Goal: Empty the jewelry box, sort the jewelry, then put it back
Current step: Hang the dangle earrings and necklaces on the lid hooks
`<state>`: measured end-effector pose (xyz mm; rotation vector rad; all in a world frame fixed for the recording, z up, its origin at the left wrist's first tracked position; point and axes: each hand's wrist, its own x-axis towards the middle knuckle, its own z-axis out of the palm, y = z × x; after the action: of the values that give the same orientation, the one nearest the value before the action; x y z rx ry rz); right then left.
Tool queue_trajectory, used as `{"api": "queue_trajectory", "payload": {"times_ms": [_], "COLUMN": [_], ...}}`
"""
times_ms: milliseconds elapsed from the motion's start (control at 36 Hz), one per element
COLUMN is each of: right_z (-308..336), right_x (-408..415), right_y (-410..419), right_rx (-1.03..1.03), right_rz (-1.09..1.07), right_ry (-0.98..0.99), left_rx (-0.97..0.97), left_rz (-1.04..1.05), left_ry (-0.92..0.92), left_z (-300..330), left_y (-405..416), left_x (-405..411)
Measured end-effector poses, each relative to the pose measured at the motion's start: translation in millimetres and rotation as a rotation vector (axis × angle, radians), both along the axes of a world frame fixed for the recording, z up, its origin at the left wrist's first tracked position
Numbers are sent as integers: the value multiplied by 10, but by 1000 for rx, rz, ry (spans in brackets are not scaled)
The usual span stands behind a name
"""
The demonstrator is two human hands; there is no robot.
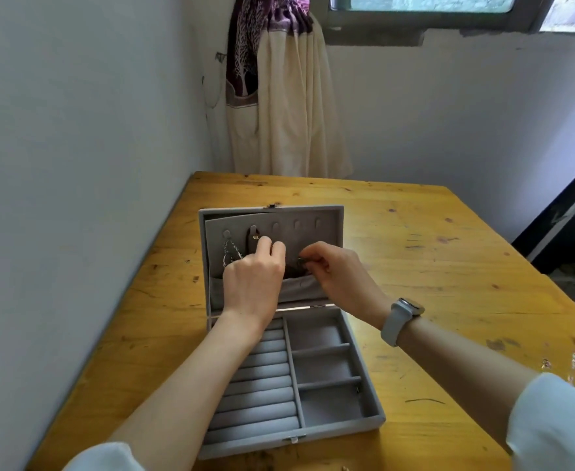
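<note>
Both hands reach into the open lid (326, 219) of the grey box (364, 375). The left hand (253, 280) pinches a brown strap (252, 237) with curled fingers. A silver necklace (229, 253) hangs just left of it. The right hand (337, 270) is curled, pinching a small dark piece (300, 263) near the lid's pocket (299, 287). Below the hands, the tray looks bare. The box sits on a table (449, 266).

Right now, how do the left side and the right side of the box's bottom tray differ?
The left side of the jewelry box is filled with soft grey rolls stacked row upon row, with narrow slots between them; the right side is split by thin bars into three wider, flat-floored compartments. The left forearm partly covers the left side; the right side is fully in view. Both are lined in grey fabric, and nearly empty.
</note>
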<state>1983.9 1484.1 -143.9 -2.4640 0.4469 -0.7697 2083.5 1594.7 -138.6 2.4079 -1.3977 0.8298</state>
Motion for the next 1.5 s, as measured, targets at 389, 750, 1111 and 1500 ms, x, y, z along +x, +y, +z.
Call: {"api": "queue_trajectory", "payload": {"times_ms": [389,750,1111,1500], "right_z": [-97,-152,49,91], "right_x": [35,43,100,136], "right_y": [-86,-58,-54,-80], "right_rx": [-94,-367,-94,-74], "right_rz": [-117,-47,62,43], "right_ry": [-106,110,-72,-140], "left_rx": [5,-23,-216,-454], "left_rz": [-57,-67,-135,-189], "left_ry": [34,65,233,515], "left_z": [-217,-247,-112,15], "left_y": [125,154,193,27], "left_x": [-79,-4,-55,-74]}}
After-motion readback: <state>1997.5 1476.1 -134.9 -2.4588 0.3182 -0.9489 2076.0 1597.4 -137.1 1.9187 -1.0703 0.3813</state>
